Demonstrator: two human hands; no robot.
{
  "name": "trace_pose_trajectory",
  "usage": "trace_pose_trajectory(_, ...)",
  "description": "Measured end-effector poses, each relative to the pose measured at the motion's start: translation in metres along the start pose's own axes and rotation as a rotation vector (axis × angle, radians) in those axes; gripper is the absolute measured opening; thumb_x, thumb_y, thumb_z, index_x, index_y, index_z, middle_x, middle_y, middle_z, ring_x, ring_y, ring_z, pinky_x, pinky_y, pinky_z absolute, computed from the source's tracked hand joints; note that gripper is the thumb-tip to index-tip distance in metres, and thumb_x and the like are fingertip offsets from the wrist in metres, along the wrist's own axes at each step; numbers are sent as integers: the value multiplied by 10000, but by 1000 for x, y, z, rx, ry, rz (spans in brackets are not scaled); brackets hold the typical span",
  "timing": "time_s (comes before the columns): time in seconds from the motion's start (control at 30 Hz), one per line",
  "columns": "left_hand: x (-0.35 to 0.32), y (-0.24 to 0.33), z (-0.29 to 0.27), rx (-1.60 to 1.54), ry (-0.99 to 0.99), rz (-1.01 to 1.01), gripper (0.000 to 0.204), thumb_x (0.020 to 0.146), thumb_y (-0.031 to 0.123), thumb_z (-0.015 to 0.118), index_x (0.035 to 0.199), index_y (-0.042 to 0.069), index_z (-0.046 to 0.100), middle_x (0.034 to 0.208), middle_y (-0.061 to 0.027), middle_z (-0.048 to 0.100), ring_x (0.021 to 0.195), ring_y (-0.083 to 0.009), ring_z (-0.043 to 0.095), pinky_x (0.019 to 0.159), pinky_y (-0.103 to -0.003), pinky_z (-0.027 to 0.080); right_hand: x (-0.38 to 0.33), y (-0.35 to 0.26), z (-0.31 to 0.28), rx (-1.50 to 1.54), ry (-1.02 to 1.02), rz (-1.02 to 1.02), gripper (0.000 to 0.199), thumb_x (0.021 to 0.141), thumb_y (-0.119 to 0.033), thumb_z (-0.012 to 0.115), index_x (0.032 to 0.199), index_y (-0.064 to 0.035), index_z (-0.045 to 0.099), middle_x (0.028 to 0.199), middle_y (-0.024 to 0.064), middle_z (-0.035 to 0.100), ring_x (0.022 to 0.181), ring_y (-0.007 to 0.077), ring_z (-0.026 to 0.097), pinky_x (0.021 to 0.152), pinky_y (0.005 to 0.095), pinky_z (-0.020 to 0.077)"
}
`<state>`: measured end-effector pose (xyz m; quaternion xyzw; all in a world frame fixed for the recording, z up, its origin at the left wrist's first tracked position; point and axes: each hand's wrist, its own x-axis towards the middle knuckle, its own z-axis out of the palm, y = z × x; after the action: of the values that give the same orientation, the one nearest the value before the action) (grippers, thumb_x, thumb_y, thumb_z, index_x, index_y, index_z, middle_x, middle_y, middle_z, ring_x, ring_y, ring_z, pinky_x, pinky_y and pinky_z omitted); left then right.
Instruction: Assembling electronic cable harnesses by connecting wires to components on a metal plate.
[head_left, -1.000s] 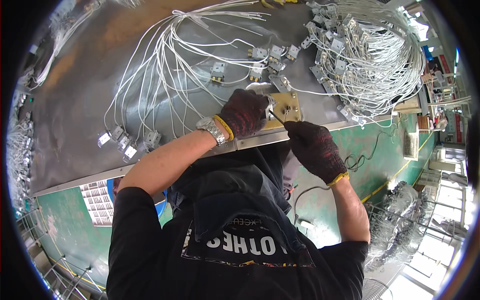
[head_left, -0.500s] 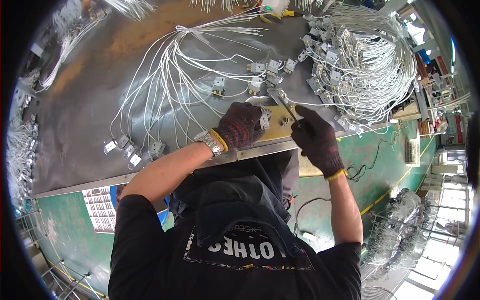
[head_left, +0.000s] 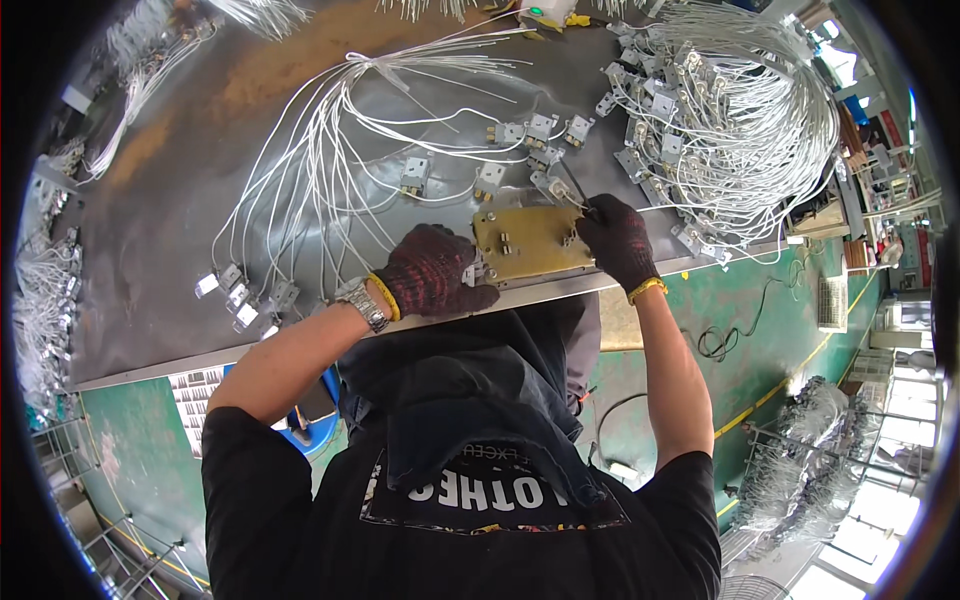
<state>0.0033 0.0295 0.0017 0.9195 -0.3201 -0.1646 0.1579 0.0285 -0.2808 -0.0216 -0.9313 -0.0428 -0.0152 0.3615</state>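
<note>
A brass-coloured plate fixture (head_left: 525,243) with small metal posts lies at the table's near edge. Left of it, my left hand (head_left: 432,272), in a dark red-black knit glove, has its fingers closed around a small grey connector (head_left: 474,270), mostly hidden by the glove. At the plate's right end, my right hand (head_left: 618,242), gloved likewise, grips a thin dark rod-like tool (head_left: 574,182) that points away from me. Just beyond the plate lie loose grey wired connectors (head_left: 489,180). Another connector (head_left: 414,177) rests farther left, on the white wires.
A bundle of white wires (head_left: 345,120) spreads across the metal table (head_left: 150,270), with several connectors (head_left: 240,300) near its front edge. A large coiled heap of wired connectors (head_left: 740,140) fills the right end. Racks with more wires (head_left: 800,470) stand on the green floor.
My left hand has moved left off the plate, nearer the table edge, and the connector has gone with it. My right hand has shifted slightly away from me. More of the plate shows.
</note>
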Motion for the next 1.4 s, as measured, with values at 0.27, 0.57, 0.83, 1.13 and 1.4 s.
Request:
trace_pose_trajectory(0.27, 17, -9, 28, 71, 271, 66, 438, 792, 493, 739, 939, 82, 714, 818, -153, 702, 802, -353, 675, 753, -489, 522, 33, 1, 25, -40, 163, 21, 229, 873, -261, 715, 959, -52, 677, 731, 130, 676, 650, 239, 685, 599, 403, 532)
trace_pose_trajectory(0.57, 22, -2, 19, 153, 274, -28, 452, 803, 389, 740, 1135, 87, 687, 1029, -155, 691, 959, -355, 666, 837, -480, 499, 76, 14, 24, -32, 377, -52, 211, 876, -236, 753, 987, -71, 685, 804, 141, 718, 687, 264, 702, 649, 389, 540)
trace_pose_trajectory(0.83, 15, 3, 20, 152, 522, -211, 618, 792, 482, 743, 1160, -7, 656, 1294, -216, 631, 1054, -368, 661, 951, -485, 502, 62, 25, 12, -94, 318, 155, 259, 857, -288, 759, 988, -78, 681, 899, 156, 721, 848, 338, 710, 751, 431, 552)
trace_pose_trajectory(1.13, 42, -20, 5, 20, 302, -303, 634, 810, 535, 712, 1118, -16, 650, 962, -197, 717, 894, -365, 707, 785, -484, 565, 17, 1, -3, 214, 203, -11, 147, 885, -152, 745, 956, -55, 661, 723, 71, 672, 585, 131, 639, 540, 307, 508)
trace_pose_trajectory(1.4, 24, -10, 5, 33, 297, -264, 407, 809, 404, 713, 990, 41, 681, 925, -178, 725, 865, -346, 719, 776, -468, 569, 7, -14, -23, 392, 41, 146, 136, 913, -137, 732, 998, -59, 661, 719, 22, 649, 556, 95, 594, 470, 266, 483)
